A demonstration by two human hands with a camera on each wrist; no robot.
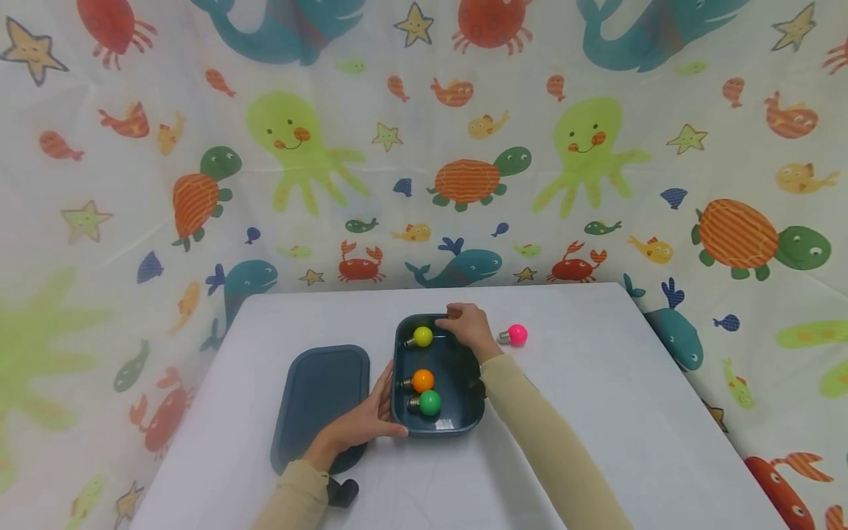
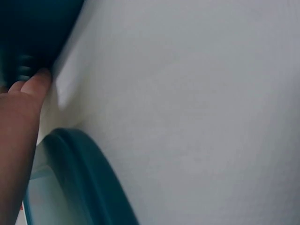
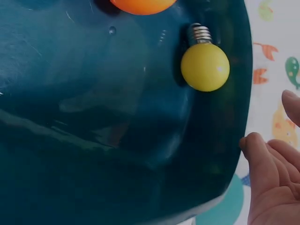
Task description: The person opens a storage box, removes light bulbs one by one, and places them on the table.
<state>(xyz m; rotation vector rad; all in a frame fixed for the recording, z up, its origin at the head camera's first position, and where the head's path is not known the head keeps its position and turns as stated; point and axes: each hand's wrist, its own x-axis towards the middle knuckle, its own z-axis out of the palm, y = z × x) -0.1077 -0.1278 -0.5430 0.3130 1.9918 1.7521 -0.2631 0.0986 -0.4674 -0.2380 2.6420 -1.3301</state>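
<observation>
A dark blue box (image 1: 453, 368) holds a yellow light bulb (image 1: 422, 336), an orange light bulb (image 1: 422, 380) and a green light bulb (image 1: 430, 403) along its left side. My left hand (image 1: 361, 416) grips the near left corner, its fingers along the left wall and thumb at the near wall. At the far rim is my right hand (image 1: 469, 327), one fingertip right at the edge, with a gap between thumb and fingers in the right wrist view. The yellow bulb (image 3: 205, 67) shows there close to the hand. A pink light bulb (image 1: 517, 335) lies outside, right of the box.
A dark blue lid (image 1: 324, 401) lies on the white table (image 1: 563, 353) left of the box, partly under my left forearm. Behind the table hangs a white cloth (image 1: 411, 118) printed with sea animals.
</observation>
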